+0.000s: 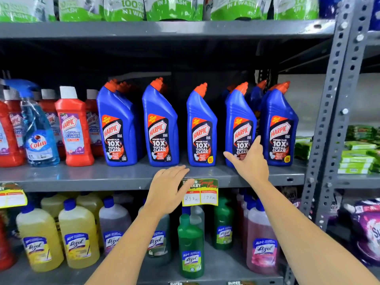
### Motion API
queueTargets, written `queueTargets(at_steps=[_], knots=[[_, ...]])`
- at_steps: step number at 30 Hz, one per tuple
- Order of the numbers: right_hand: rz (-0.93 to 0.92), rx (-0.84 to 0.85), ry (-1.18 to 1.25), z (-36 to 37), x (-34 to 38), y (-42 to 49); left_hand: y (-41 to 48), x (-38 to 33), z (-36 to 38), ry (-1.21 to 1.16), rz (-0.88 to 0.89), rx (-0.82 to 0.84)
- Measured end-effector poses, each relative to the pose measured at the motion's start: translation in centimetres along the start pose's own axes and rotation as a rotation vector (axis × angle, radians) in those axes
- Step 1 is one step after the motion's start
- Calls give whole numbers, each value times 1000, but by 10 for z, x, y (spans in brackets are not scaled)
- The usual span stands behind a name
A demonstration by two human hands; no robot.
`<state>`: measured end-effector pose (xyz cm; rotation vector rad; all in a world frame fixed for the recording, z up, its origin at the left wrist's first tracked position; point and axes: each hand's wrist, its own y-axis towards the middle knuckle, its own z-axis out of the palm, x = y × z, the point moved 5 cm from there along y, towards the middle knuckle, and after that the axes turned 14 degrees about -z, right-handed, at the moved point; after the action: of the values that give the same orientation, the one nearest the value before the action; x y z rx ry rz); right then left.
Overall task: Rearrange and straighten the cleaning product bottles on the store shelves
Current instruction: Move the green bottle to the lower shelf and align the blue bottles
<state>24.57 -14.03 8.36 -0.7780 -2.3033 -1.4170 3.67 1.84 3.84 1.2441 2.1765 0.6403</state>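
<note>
My right hand (251, 161) is spread wide, thumb out to the left and fingers up, lying against the lower front of the fourth Harpic bottle (241, 126); I cannot tell whether the palm presses it, and nothing is pinched. My left hand (166, 189) is flat, fingers together and extended, holding nothing, over the front lip of the middle shelf (102, 177), its fingertips just below the third Harpic bottle (202, 128) and its thumb side overlapping the price tag (199, 193).

Landmark: the third Harpic bottle, upright, label forward.
- Left of it: second Harpic bottle (160, 124), then first Harpic bottle (117, 126), both upright, more blue bottles behind the first.
- Right of it: the fourth, then the fifth Harpic bottle (279, 126) at the row's end; another blue bottle shows behind, between these two.
- Far left: red Harpic bottle (74, 128), with more red ones around it, and a Colin spray (39, 136).
- Below: Lizol bottles (79, 237), yellow, green and pink, on the lower shelf.
- Above: green pouches (172, 9) on the top shelf.
- Far right: upright post (337, 95).
</note>
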Motion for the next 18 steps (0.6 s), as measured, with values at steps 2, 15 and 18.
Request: queueTargets(at_steps=[2, 15, 18], knots=[[-81, -222, 84, -9, 3, -12, -4, 0, -2, -41, 2, -31], [-71, 53, 256, 134, -25, -234, -187, 95, 144, 19, -138, 342], [80, 258, 183, 168, -31, -254, -223, 116, 187, 57, -174, 558]])
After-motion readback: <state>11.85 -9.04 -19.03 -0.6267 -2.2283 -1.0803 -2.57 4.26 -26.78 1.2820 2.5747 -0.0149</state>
